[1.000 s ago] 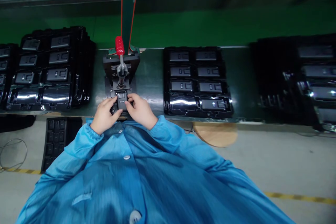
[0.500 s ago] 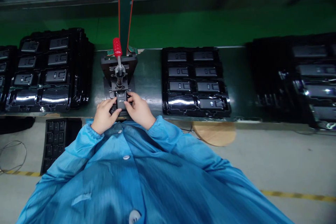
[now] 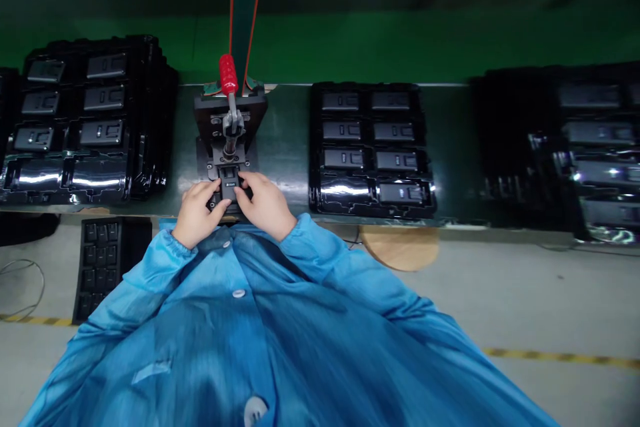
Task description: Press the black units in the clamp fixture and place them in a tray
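Your left hand (image 3: pixel 199 213) and right hand (image 3: pixel 265 205) held the small dark-grey rectangular device (image 3: pixel 229 189) between them, fingers part-curled against its opposite edges, likely to keep it square in the black metal clamp fixture (image 3: pixel 231 140) on the dark-green desk (image 3: pixel 287 140). Well to the right, the glossy black plastic tray (image 3: pixel 347 188) kept 7 grey pieces (image 3: pixel 397 161) in separate pockets, presumably against scratches.

I'm logging a rounded wooden board (image 3: pixel 400 249) jutting from beneath the counter (image 3: pixel 287 140), cable (image 3: pixel 43 282) curling far left, striped tape (image 3: pixel 555 356) crossing grey floor (image 3: pixel 500 293).
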Demonstrator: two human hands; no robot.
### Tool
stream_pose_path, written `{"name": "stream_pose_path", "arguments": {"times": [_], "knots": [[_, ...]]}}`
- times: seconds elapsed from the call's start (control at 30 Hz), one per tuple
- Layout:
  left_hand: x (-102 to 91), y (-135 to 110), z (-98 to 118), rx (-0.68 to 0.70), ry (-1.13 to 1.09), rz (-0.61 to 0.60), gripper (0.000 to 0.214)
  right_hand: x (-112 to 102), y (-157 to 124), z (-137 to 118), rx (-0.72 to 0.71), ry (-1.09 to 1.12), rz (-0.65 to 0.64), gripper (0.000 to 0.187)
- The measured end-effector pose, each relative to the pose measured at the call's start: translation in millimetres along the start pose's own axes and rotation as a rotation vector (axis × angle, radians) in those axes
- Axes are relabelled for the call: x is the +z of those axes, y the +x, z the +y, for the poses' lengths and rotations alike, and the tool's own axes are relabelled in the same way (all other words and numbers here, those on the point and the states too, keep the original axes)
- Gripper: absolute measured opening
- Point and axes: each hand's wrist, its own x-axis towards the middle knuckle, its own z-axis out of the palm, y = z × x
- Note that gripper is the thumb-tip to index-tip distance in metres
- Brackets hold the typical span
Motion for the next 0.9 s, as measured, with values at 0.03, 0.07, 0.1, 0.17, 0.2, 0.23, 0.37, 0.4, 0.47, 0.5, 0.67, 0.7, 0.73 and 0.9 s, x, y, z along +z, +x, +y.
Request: {"name": "stream_pose_path", "arguments": {"times": [0.03,0.07,0.1,0.17,0.2,0.23,0.37,0.4,0.47,0.5,0.67,0.7,0.73,0.9], "knots": [[0.1,0.3,-0.6,0.004,0.002,0.000,0.047,-0.1,-0.1,-0.7,0.005,-0.004,-0.005,0.042],[0.1,0.6,-1.2,0.007,0.007,-0.001,0.047,-0.1,0.0,-1.5,0.011,-0.008,-0.010,0.043],[0.1,1.0,-1.9,0.009,0.013,-0.003,0.047,0.0,0.2,-2.4,0.017,-0.011,-0.013,0.044],[0.1,1.8,-3.0,0.014,0.023,-0.011,0.047,0.6,0.8,-4.6,0.029,-0.021,-0.016,0.045],[0.0,2.1,-3.4,0.015,0.027,-0.016,0.048,0.9,0.9,-5.6,0.034,-0.030,-0.019,0.046],[-0.2,2.5,-3.6,0.015,0.030,-0.019,0.048,1.0,0.7,-6.3,0.037,-0.039,-0.025,0.046],[-0.7,2.4,-4.7,0.018,0.032,-0.029,0.050,-6.1,-2.3,-7.0,0.003,-0.025,-0.014,0.042],[-0.8,1.9,-5.4,0.030,0.029,-0.033,0.050,-11.6,-2.4,-7.5,-0.022,-0.002,0.024,0.038],[-0.9,0.1,-8.1,0.064,0.029,-0.039,0.049,-28.9,1.2,-11.1,-0.096,0.058,0.163,0.028],[-0.9,-0.9,-9.7,0.085,0.030,-0.037,0.048,-40.5,5.8,-15.1,-0.140,0.082,0.257,0.024],[-1.3,-7.6,-14.3,0.164,0.015,0.006,0.042,-106.8,58.4,-55.4,-0.289,0.113,0.643,0.026],[-2.0,-10.4,-13.4,0.164,-0.001,0.025,0.041,-117.0,72.2,-64.9,-0.314,0.144,0.645,0.029],[-3.2,-14.4,-12.1,0.156,-0.020,0.054,0.040,-125.2,85.7,-73.8,-0.319,0.172,0.578,0.036],[-19.4,-60.9,-4.9,0.012,-0.069,0.288,0.026,-142.6,125.8,-107.0,-0.162,0.170,0.089,0.058]]}}
